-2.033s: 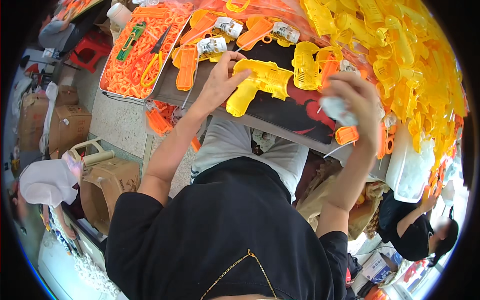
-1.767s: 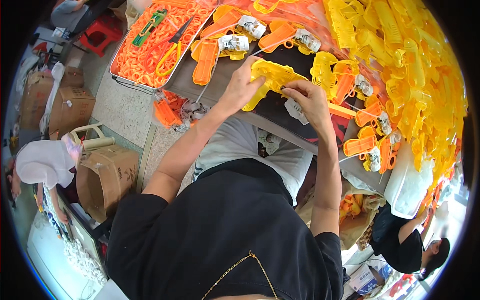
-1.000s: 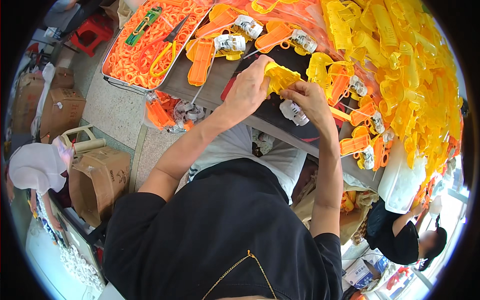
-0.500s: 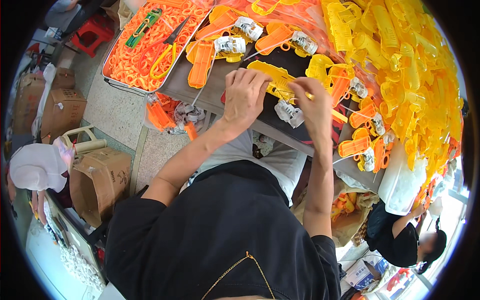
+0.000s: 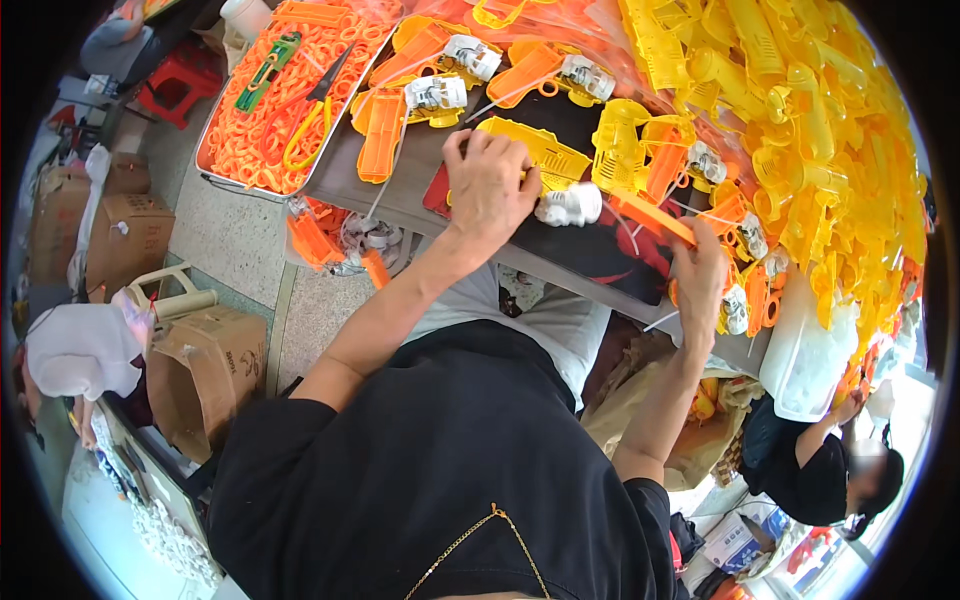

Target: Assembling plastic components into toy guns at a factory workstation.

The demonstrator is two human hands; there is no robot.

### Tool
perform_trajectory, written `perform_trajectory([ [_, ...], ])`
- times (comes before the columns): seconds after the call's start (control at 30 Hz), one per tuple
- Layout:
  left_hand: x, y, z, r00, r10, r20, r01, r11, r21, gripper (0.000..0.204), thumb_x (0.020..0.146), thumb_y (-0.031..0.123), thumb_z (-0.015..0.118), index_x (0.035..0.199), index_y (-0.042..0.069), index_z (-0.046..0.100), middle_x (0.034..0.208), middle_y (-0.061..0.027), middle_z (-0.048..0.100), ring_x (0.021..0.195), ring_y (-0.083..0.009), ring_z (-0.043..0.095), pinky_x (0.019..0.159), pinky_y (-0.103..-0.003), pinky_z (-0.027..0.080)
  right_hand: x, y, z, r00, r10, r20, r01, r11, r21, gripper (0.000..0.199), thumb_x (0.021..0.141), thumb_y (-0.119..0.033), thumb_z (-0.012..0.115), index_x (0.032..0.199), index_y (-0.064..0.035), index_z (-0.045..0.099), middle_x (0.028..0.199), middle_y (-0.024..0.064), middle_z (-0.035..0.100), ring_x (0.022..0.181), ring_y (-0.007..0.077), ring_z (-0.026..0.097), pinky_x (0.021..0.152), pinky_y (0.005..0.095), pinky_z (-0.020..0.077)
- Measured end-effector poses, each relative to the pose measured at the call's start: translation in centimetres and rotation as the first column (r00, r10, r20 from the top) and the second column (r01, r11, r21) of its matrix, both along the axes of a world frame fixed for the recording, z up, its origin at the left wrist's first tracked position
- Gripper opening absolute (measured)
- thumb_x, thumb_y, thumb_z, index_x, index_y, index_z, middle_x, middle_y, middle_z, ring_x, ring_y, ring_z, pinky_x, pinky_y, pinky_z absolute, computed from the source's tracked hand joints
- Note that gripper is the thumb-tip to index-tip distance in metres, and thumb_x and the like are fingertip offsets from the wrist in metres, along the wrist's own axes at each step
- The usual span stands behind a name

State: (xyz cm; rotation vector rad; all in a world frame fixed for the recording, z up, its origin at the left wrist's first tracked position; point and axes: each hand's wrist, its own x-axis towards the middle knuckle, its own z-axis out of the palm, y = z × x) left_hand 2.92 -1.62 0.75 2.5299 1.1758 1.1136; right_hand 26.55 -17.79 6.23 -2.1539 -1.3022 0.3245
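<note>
My left hand [image 5: 488, 190] has its fingers curled round the near left end of a yellow plastic shell half [image 5: 550, 155], which lies over a dark mat. My right hand [image 5: 700, 275] pinches the right end of a long orange plastic piece [image 5: 655, 218], which slants up to the left. Between the hands is a white cylindrical unit [image 5: 570, 205], slightly blurred; whether it touches the shell cannot be seen. A thin pale wire or strip hangs below the orange piece. Behind the orange piece stands another yellow shell [image 5: 618, 145].
A metal tray [image 5: 295, 190] of orange rings holds scissors [image 5: 335, 75] and a green tool [image 5: 268, 72]. Orange, yellow and white part sets [image 5: 380, 135] line the table. Yellow shells [image 5: 790, 130] are heaped at right, beside a white bin [image 5: 808, 350]. Another person [image 5: 815, 465] is at lower right.
My right hand has moved right and toward me, and now holds the long orange piece. The white unit has shifted up beside the shell. My left hand stays at the shell's left end.
</note>
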Motion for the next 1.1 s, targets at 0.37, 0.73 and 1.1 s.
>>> perform_trajectory([
  [0.37,-1.1,0.0,0.9,0.990,-0.085,0.109,0.092,0.994,-0.061,0.017,0.094,0.015,0.066,0.111,0.010,0.068,0.097,-0.0054,0.066,0.096,-0.0251,0.061,0.093,-0.040,0.039,-5.0,7.8,3.9,0.977,0.126,0.175,-0.195,0.865,0.463,0.025,0.084,0.007,0.070,0.107,-0.0037,0.070,0.104,0.0108,0.068,0.092,0.0274,0.068,0.080,0.0342,0.0535],
  [0.73,0.2,2.0,3.4,0.835,-0.044,0.548,0.379,0.768,-0.517,0.032,0.101,0.031,0.061,0.116,0.003,0.065,0.096,-0.0096,0.068,0.079,-0.0207,0.065,0.074,-0.036,0.050,-5.7,9.8,3.9,0.978,0.181,0.102,-0.207,0.897,0.391,0.030,0.090,0.006,0.065,0.118,-0.0043,0.070,0.114,0.0113,0.069,0.099,0.0236,0.068,0.084,0.0328,0.0541],
  [1.1,-3.9,3.4,4.5,0.890,-0.050,0.453,0.375,0.644,-0.666,0.055,0.093,0.051,0.069,0.119,0.003,0.064,0.101,-0.0077,0.067,0.074,-0.0138,0.064,0.062,-0.027,0.053,-12.1,9.2,-0.5,0.957,0.157,0.245,-0.211,0.955,0.211,0.043,0.085,-0.024,0.080,0.117,-0.0048,0.057,0.106,0.0116,0.064,0.096,0.0308,0.063,0.086,0.0448,0.0468],
])
